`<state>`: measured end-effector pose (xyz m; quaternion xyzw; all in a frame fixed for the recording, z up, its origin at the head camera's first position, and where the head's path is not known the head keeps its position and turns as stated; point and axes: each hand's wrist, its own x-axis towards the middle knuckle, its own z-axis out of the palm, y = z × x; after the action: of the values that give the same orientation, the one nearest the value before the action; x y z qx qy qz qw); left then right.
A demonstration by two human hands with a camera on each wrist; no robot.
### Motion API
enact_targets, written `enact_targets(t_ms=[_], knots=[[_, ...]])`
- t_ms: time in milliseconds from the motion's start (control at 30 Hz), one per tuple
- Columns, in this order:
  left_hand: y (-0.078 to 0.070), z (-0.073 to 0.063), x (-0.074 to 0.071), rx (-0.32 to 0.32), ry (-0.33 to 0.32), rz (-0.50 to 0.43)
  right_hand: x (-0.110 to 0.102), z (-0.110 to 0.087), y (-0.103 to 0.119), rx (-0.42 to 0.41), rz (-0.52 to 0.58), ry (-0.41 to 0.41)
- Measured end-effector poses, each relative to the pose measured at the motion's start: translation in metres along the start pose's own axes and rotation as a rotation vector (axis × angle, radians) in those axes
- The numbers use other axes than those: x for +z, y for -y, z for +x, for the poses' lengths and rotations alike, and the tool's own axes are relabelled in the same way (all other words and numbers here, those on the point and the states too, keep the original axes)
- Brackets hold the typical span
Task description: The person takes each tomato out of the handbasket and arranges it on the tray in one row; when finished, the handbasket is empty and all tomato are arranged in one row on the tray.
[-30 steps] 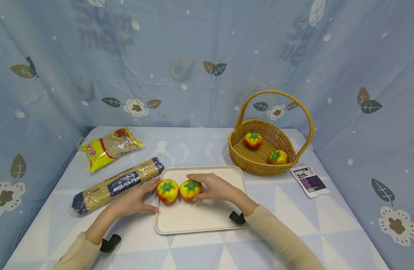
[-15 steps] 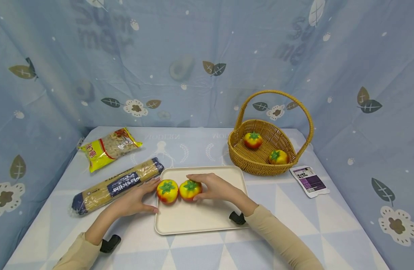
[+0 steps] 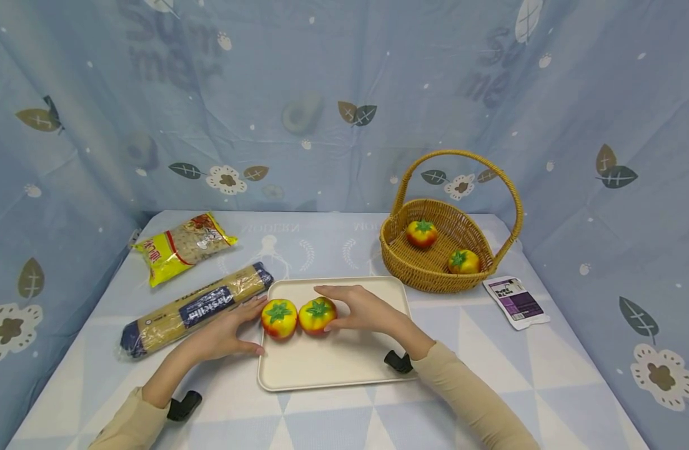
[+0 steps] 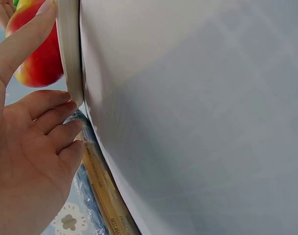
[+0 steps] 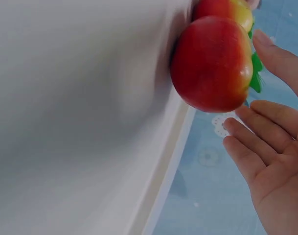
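Observation:
Two red-and-yellow tomatoes with green leafy tops, a left one [image 3: 279, 319] and a right one [image 3: 318, 315], sit side by side on the left part of a cream tray [image 3: 333, 369]. My left hand [image 3: 223, 334] rests at the tray's left rim, its thumb and fingertips touching the edge. My right hand [image 3: 363, 310] hovers over the tray beside the right tomato, thumb and fingers spread around its side. In the right wrist view a gap shows between the fingers and that tomato [image 5: 212, 63]. Only part of one tomato [image 4: 41, 58] shows behind the left thumb.
A wicker basket [image 3: 403, 265] with a tall handle holds two more tomatoes at the back right. Next to it lies a white-and-purple packet [image 3: 515, 303]. A long pasta pack [image 3: 198, 309] lies left of the tray, with a yellow food bag [image 3: 183, 247] behind it.
My right hand has loosened from the right tomato and shifted slightly to the right. My left hand, the tray and both tomatoes have stayed in place.

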<state>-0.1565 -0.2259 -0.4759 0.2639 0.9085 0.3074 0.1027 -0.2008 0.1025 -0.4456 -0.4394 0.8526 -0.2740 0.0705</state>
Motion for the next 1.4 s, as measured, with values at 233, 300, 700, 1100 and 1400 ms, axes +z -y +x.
enact_targets(t_ms=[233, 300, 700, 1100, 1400], knots=[[-0.001, 0.000, -0.001, 0.002, 0.002, 0.005, -0.008, -0.005, 0.000, -0.006, 0.019, -0.034], [-0.001, 0.000, -0.001, 0.005, 0.000, 0.006, -0.010, -0.006, 0.000, -0.013, 0.019, -0.048], [0.001, 0.000, 0.000, 0.006, 0.001, 0.003, -0.033, -0.021, -0.003, 0.030, -0.010, -0.129], [0.000, -0.001, 0.000, 0.019, -0.016, 0.009, -0.058, -0.044, -0.018, 0.051, -0.001, -0.268], [0.000, -0.002, 0.001, 0.025, -0.025, 0.014, -0.075, -0.065, -0.028, 0.111, -0.028, -0.335]])
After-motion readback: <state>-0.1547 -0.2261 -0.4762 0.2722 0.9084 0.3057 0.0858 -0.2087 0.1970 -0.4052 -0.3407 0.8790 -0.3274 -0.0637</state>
